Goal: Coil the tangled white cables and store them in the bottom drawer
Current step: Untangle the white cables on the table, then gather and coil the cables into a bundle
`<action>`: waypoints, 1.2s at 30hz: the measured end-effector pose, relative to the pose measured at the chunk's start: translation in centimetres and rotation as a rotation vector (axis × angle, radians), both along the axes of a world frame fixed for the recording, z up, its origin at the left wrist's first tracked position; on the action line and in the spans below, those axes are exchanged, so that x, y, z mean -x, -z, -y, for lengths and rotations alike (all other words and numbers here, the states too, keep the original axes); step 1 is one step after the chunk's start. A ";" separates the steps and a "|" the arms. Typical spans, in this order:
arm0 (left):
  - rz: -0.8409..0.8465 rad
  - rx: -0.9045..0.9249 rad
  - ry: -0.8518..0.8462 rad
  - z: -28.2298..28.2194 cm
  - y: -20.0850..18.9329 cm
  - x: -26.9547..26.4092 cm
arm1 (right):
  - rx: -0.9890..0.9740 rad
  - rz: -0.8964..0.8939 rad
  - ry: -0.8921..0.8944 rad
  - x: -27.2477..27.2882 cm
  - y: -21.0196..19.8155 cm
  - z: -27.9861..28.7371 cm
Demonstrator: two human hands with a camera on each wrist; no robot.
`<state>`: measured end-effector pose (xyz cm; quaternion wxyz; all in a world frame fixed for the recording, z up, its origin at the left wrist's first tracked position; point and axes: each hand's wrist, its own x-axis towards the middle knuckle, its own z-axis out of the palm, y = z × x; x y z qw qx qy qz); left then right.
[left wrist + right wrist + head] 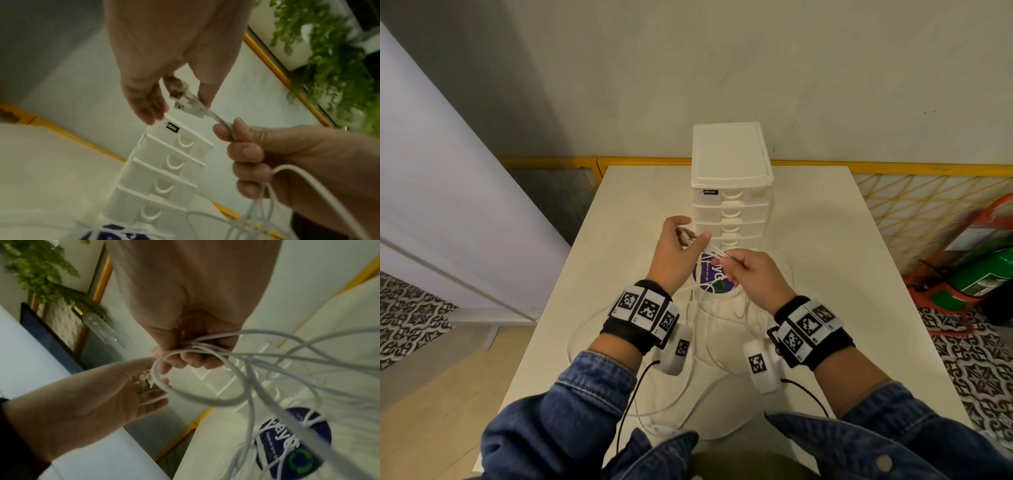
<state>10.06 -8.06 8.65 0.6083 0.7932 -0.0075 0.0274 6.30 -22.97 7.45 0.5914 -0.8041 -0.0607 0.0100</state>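
Several white cables [709,346] trail in loose tangled loops over the white table [832,274] and rise to both hands. My left hand [690,234] is raised in front of the drawer unit and pinches the cables' USB plug ends [186,104] between thumb and fingers. Just to its right, my right hand [732,265] is curled round the bunched strands [205,345] a short way below the plugs. The white drawer unit [731,192] stands behind the hands with every drawer closed. Its bottom drawer [148,216] is mostly hidden by the hands in the head view.
A round purple sticker [717,279] lies on the table under the cables. Yellow mesh railing [914,209] runs behind and right of the table, with a green extinguisher [983,281] on the floor. A pale partition [448,192] stands at the left.
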 end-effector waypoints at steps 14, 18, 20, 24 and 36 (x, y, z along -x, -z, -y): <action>0.123 -0.891 0.406 0.3 -0.8 1.8 | 0.260 0.054 -0.081 0.7 -0.2 -0.7; 0.043 -0.726 0.312 -1.5 -1.5 1.1 | 0.405 -0.001 -0.148 0.2 2.1 1.8; 0.052 -0.588 0.293 -2.5 -1.9 0.7 | 0.405 -0.060 -0.140 0.3 3.6 3.2; 0.108 -0.344 0.171 -3.2 -2.7 0.2 | 0.285 -0.063 -0.002 0.3 4.8 4.3; 0.124 -0.330 0.194 -1.1 -3.0 0.5 | 0.046 0.035 -0.008 -0.1 0.9 2.8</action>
